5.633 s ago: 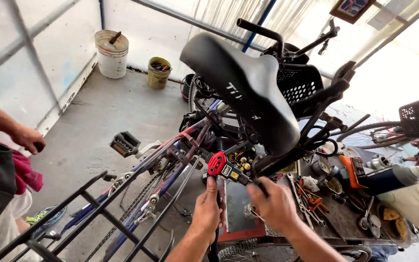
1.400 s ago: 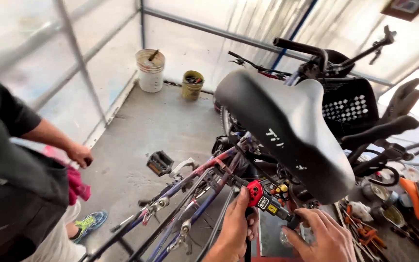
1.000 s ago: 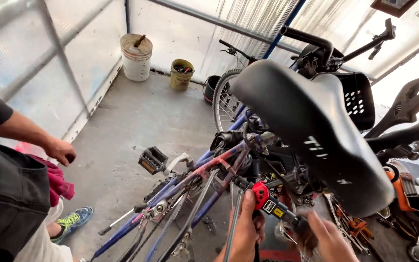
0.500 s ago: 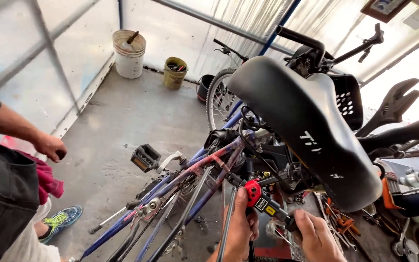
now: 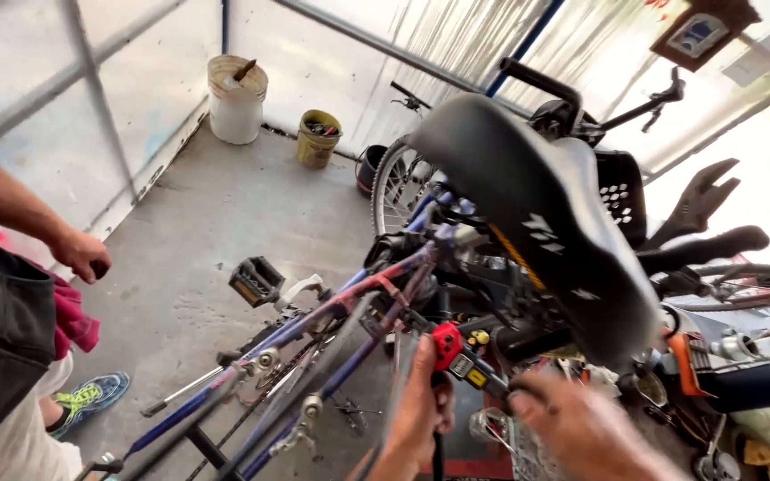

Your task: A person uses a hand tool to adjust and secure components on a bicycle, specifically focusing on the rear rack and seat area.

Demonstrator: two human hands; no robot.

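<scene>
My left hand (image 5: 421, 414) gripping the red-headed tool (image 5: 456, 356), my blurred right hand (image 5: 581, 428) holding its other end, one black saddle (image 5: 536, 214) above, two buckets (image 5: 236, 98) behind

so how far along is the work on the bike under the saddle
Done: nothing tells as finished. In hand: left hand grips the red-headed tool beside the blue and red bicycle frame, under the big black saddle; right hand is blurred beside it. Left: cannot tell.
</scene>
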